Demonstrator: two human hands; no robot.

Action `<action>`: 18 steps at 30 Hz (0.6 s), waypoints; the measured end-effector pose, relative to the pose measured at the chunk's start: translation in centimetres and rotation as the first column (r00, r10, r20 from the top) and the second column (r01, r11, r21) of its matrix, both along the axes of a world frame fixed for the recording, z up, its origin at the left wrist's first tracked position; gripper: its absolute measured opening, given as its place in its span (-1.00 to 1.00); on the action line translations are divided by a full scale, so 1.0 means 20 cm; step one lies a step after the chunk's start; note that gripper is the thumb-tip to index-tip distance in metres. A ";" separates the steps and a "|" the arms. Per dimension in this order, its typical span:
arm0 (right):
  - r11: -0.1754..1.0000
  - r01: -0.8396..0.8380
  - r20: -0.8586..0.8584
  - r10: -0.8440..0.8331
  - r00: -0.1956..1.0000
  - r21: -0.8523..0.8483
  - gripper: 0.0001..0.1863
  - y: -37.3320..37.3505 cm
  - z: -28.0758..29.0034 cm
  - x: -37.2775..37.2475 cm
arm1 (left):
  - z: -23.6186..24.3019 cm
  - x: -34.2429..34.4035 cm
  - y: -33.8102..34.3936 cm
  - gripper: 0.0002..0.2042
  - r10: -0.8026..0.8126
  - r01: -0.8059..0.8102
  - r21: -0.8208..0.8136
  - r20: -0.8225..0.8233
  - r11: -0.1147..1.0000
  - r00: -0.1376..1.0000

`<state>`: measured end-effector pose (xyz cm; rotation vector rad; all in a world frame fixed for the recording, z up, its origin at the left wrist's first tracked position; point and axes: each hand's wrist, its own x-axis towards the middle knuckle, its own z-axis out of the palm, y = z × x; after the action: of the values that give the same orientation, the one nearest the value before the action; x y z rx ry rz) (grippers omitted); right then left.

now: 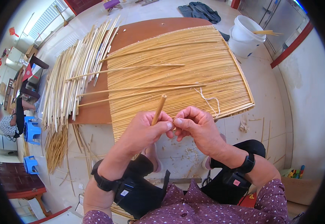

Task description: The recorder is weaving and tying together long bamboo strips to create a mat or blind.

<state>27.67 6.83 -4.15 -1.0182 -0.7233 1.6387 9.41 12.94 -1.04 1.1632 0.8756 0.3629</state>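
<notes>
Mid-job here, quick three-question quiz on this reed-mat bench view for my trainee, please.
1. True or false: the left hand grips a single reed stick that points up and away from the person.
2. Which lies on the woven mat? A) scissors B) white string C) a cup
3. Fill in: the white bucket stands beyond the mat's far ____ corner.

Key: 1 true. 2 B. 3 right. The right hand pinches at the stick's lower part, fingertips meeting the left hand's; loose reeds are stacked left of the mat.
</notes>
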 end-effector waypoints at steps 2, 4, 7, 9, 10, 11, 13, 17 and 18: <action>0.999 0.009 0.049 -0.011 0.999 0.037 -0.85 -0.01 0.00 -0.01 | -0.02 0.00 -0.01 -0.86 0.007 -0.007 0.016 0.002 1.000 1.000; 0.990 0.029 0.185 -0.055 0.981 0.141 -0.88 -0.02 0.01 -0.01 | -0.03 0.01 -0.01 -0.86 0.012 -0.012 0.033 0.005 0.999 1.000; 0.981 0.047 0.197 -0.085 0.977 0.190 -0.91 -0.03 0.01 -0.02 | -0.01 0.01 -0.02 -0.87 0.023 -0.023 0.016 -0.002 1.000 1.000; 0.974 0.053 0.235 -0.106 0.966 0.220 -0.92 -0.04 0.01 -0.02 | -0.02 0.02 -0.02 -0.87 0.027 -0.027 0.043 -0.012 0.999 1.000; 0.967 0.058 0.271 -0.127 0.954 0.249 -0.93 -0.04 0.01 -0.02 | -0.02 0.03 -0.03 -0.87 0.026 -0.026 0.043 -0.011 0.999 1.000; 0.967 0.057 0.270 -0.126 0.954 0.250 -0.93 -0.04 0.01 -0.02 | -0.02 0.03 -0.03 -0.88 0.036 -0.036 0.069 0.006 0.997 0.999; 0.969 0.052 0.259 -0.116 0.959 0.242 -0.92 -0.05 0.02 -0.02 | -0.02 0.03 -0.04 -0.88 0.046 -0.048 0.095 0.023 0.994 0.999; 0.964 0.067 0.265 -0.137 0.955 0.257 -0.93 -0.04 0.01 -0.02 | -0.04 0.03 -0.05 -0.88 0.065 -0.068 0.148 0.023 0.987 0.998; 0.958 0.060 0.316 -0.151 0.937 0.279 -0.94 -0.04 0.01 -0.02 | -0.05 0.03 -0.05 -0.88 0.080 -0.081 0.167 0.013 0.983 0.997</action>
<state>27.28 5.99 -3.95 -1.1303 -1.0652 1.2452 10.04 11.89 -2.07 1.2830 0.9014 0.5144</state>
